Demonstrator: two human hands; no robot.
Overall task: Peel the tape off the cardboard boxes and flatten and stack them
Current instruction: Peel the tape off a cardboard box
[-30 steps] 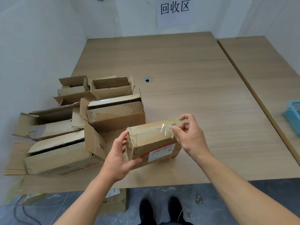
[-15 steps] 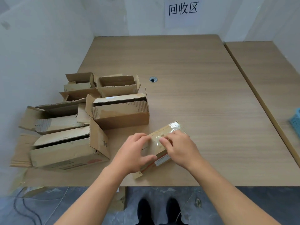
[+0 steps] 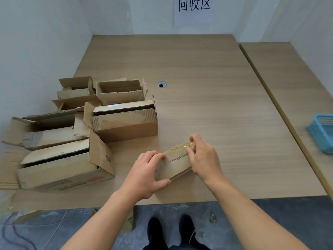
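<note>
Sign: I read "回收区" on white wall paper [image 3: 193, 9].
Box: small brown corrugated cardboard box [image 3: 177, 162], glossy clear tape [image 3: 180, 150] on top, lies on the wood-grain surface [image 3: 207, 87].
Left hand [image 3: 146, 175]: grips its near end.
Right hand [image 3: 203, 157]: fingers curl round its far end.

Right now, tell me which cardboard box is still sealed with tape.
The small box between left hand and right hand, top covered in clear tape; the other boxes all gape open.
</note>
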